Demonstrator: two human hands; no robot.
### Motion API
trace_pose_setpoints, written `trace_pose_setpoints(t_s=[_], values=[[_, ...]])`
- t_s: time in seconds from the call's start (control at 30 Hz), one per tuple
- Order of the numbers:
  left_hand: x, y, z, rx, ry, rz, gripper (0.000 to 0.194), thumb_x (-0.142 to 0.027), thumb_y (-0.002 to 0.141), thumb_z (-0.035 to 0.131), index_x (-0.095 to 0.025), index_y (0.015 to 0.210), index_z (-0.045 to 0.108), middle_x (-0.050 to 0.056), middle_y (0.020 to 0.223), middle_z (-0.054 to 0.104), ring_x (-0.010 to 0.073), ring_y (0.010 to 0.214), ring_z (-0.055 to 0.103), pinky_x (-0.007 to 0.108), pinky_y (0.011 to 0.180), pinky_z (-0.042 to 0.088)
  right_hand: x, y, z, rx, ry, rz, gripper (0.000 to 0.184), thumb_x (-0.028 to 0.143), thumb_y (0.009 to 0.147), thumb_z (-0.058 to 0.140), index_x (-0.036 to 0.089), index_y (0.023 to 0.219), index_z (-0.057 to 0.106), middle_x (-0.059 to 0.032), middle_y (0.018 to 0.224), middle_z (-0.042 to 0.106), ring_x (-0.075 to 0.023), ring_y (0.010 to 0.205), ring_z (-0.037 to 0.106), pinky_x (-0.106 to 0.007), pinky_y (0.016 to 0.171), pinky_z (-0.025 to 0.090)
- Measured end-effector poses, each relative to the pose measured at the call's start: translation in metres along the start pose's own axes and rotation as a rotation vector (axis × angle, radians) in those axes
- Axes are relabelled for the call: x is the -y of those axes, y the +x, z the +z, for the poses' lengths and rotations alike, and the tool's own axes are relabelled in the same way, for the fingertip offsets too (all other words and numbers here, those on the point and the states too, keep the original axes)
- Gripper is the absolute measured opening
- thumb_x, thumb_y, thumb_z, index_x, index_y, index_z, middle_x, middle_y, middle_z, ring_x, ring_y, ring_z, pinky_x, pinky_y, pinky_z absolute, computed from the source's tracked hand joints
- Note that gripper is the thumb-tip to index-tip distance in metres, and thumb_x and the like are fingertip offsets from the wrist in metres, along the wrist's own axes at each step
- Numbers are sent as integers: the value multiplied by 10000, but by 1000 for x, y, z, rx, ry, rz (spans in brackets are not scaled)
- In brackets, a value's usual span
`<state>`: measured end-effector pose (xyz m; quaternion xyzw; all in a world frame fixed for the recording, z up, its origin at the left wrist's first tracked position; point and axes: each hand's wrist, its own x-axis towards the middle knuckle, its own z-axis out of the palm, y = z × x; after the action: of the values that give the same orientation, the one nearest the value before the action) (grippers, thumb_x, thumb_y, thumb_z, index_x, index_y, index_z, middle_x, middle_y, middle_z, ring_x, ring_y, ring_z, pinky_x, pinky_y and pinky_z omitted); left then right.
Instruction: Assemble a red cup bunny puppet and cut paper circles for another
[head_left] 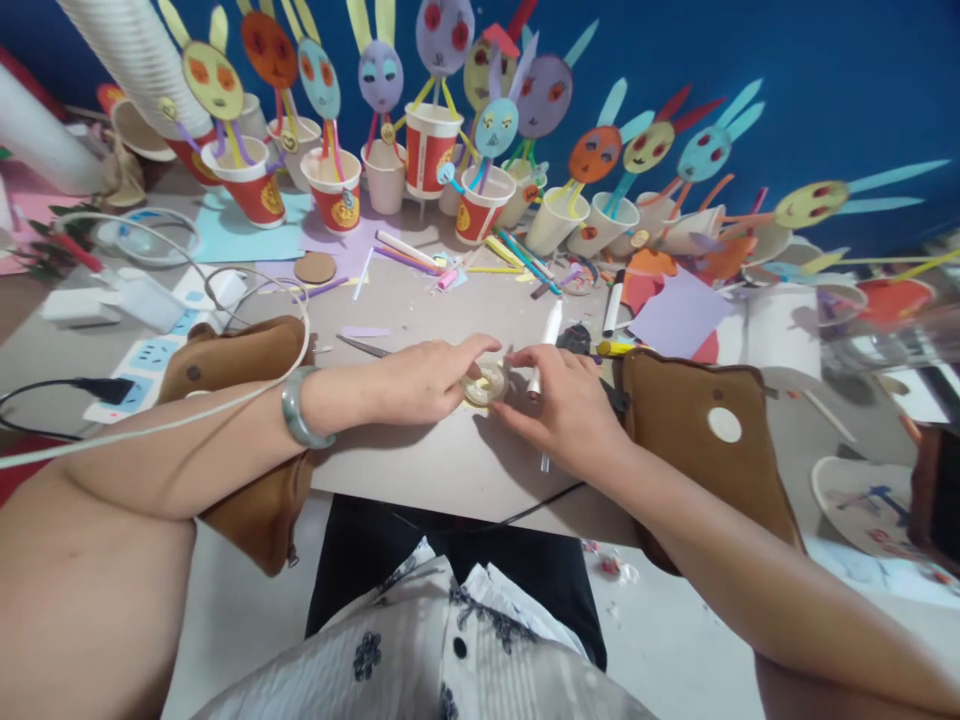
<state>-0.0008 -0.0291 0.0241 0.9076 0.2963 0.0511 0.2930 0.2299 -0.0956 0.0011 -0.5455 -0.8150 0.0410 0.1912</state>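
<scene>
My left hand [420, 380], with a jade-like bangle on its wrist, reaches in from the left. Its fingers rest on a small clear ring, like a roll of tape [495, 386], and one finger stretches past the far rim. A small yellow piece [484, 381] shows in the ring's middle. On the right side, my right hand [574, 405] has thumb and forefinger apart, their tips close to the rim; whether they touch it I cannot tell. A white marker [553, 322] lies at that hand, partly hidden by it.
Paper cups [484, 205] with coloured paper rabbit faces line the back. Brown cushions [697, 440] lie at both sides. Scissors [364, 347], markers [529, 260] and purple paper [682, 312] lie about. A power strip [154, 355] stands left, its white cable crossing my left arm.
</scene>
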Motion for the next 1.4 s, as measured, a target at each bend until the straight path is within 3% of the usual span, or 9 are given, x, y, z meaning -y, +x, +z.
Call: trace_pose_setpoints(t_s=[0.17,0.3,0.53,0.67,0.83,1.03,1.2,1.3,1.4], values=[[5,5,-4,-83,-150,19,630,-88,862,427,-147,1489,426,105,1302,754,187,1145,721,341,1002,540,1,7,13,55,22,11,385,406,836,743,221,1108,545,-90,985,735,-318,932,670,-401,851,389],[10,5,-7,-149,-7,-117,521,-147,884,470,-155,1399,544,104,1252,744,233,1127,708,382,1001,532,1,12,14,59,79,57,343,343,820,742,225,1063,530,-66,942,737,-283,857,682,-417,849,416],[19,0,-9,-15,248,-55,374,-258,874,574,-132,1218,647,142,1190,638,257,996,647,377,879,499,-19,22,-8,-25,308,192,407,397,817,759,243,1114,527,-65,1050,725,-215,797,671,-353,678,501],[20,-1,-11,21,294,-48,305,-268,849,606,-129,1113,671,139,1111,620,245,927,607,367,828,466,-33,41,-15,-67,179,216,413,370,781,762,241,1100,534,-73,1012,712,-243,799,652,-391,723,501],[17,-1,-9,45,372,-76,252,-229,869,570,-123,1064,689,147,1081,633,247,907,609,375,806,457,-38,72,2,85,50,261,351,300,771,686,230,1079,534,-35,808,675,-264,746,633,-422,792,459],[17,-1,-6,-27,486,-72,250,-132,845,558,-112,1050,700,160,1071,667,270,938,631,392,807,453,-30,81,17,144,-85,246,345,286,814,638,212,1136,541,-119,986,724,-345,999,665,-480,944,419],[10,4,-7,-3,493,56,171,-158,888,570,-133,940,730,123,925,706,254,888,628,389,800,441,-35,68,-16,48,-130,168,376,312,811,693,225,1155,569,-97,962,718,-342,1015,645,-508,994,404],[4,4,-6,49,510,151,166,-165,900,586,-143,808,722,110,862,711,237,846,619,378,765,419,-58,67,-49,-43,-221,358,333,259,816,706,209,1122,586,-100,989,727,-294,986,638,-507,1020,390],[2,3,-4,45,553,194,177,-154,894,604,-140,756,714,118,859,711,236,844,619,373,733,397,-89,70,-73,-83,-282,611,291,222,821,701,205,1083,576,-82,919,723,-261,928,625,-482,937,406]])
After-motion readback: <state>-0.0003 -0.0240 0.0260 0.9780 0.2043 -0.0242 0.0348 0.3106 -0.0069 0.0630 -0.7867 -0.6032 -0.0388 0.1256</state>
